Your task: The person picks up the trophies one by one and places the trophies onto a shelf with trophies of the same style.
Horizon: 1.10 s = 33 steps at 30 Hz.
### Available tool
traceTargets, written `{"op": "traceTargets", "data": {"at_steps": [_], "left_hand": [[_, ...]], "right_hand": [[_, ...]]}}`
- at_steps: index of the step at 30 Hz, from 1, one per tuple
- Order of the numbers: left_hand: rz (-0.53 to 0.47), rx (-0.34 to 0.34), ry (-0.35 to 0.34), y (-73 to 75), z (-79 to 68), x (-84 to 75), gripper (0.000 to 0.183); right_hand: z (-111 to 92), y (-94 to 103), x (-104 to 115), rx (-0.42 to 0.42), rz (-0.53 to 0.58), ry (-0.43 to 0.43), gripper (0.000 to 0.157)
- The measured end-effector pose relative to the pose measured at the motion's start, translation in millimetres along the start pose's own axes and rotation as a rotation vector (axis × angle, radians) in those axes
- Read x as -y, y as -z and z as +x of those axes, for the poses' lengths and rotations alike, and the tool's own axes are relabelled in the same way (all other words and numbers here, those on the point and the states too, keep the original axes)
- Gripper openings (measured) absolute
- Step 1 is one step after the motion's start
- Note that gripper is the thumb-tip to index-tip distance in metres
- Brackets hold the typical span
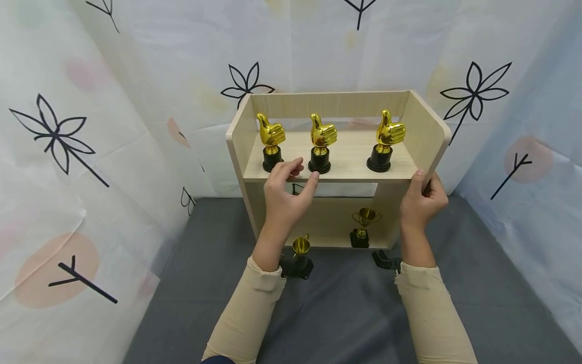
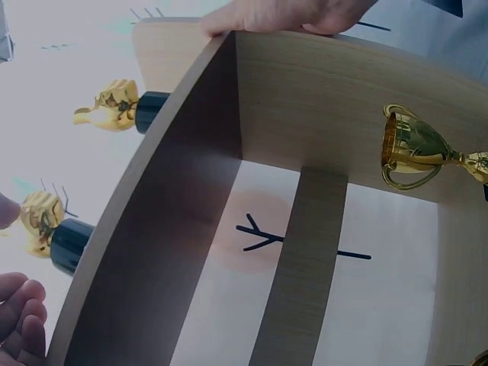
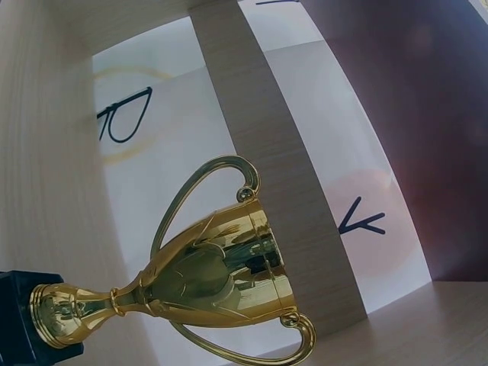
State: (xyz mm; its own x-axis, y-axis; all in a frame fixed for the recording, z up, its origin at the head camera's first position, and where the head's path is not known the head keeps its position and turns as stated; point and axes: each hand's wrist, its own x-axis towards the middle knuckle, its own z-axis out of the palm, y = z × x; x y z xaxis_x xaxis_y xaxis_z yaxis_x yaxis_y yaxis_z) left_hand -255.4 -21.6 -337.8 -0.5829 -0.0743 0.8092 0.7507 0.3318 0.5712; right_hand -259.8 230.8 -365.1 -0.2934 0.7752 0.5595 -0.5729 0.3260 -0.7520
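My left hand point(image 1: 288, 194) is in front of the upper board of a light wooden shelf point(image 1: 291, 103), thumb and fingers spread with a gap between them. Its fingertips are close to the middle golden thumbs-up trophy point(image 1: 320, 146), which stands upright on a black base. A second thumbs-up trophy point(image 1: 272, 139) stands to its left and a third point(image 1: 384, 139) to its right. With the thumb on the front edge, my right hand point(image 1: 423, 199) grips the shelf's right side panel. In the left wrist view, fingers point(image 2: 19, 316) appear beside one trophy's base.
On the lower level, a golden two-handled cup trophy point(image 1: 362, 222) stands at the right. Another cup trophy point(image 1: 301, 245) is partly hidden by my left wrist. Grey cloth point(image 1: 336, 313) covers the surface below, and patterned white sheets point(image 1: 150, 60) hang behind and at both sides.
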Motion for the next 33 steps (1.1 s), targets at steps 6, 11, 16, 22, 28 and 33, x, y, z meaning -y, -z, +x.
{"op": "traceTargets", "data": {"at_steps": [6, 11, 16, 22, 28, 33], "left_hand": [[-0.008, -0.018, 0.028, 7.2, -4.4, -3.5, 0.035], [-0.005, -0.022, 0.011, 10.4, -8.7, 0.3, 0.030], [-0.004, -0.015, 0.014, 15.1, -14.3, 1.4, 0.031], [-0.012, -0.018, 0.028, 17.8, -21.3, 3.5, 0.026], [0.003, 0.031, 0.062, 24.3, -29.8, 4.7, 0.024], [0.014, 0.137, 0.119, 29.5, -36.9, 4.1, 0.026]], "right_hand": [[0, 0.5, -1, 0.006, -0.002, -0.003, 0.020], [0, 0.5, -1, 0.008, -0.006, -0.005, 0.017], [1, 0.2, 2, 0.005, -0.012, -0.021, 0.019], [0, -0.3, 3, 0.010, -0.006, -0.004, 0.018], [-1, -1.2, 4, 0.002, -0.007, -0.023, 0.019], [0, -1.3, 4, -0.004, -0.014, -0.020, 0.024]]}}
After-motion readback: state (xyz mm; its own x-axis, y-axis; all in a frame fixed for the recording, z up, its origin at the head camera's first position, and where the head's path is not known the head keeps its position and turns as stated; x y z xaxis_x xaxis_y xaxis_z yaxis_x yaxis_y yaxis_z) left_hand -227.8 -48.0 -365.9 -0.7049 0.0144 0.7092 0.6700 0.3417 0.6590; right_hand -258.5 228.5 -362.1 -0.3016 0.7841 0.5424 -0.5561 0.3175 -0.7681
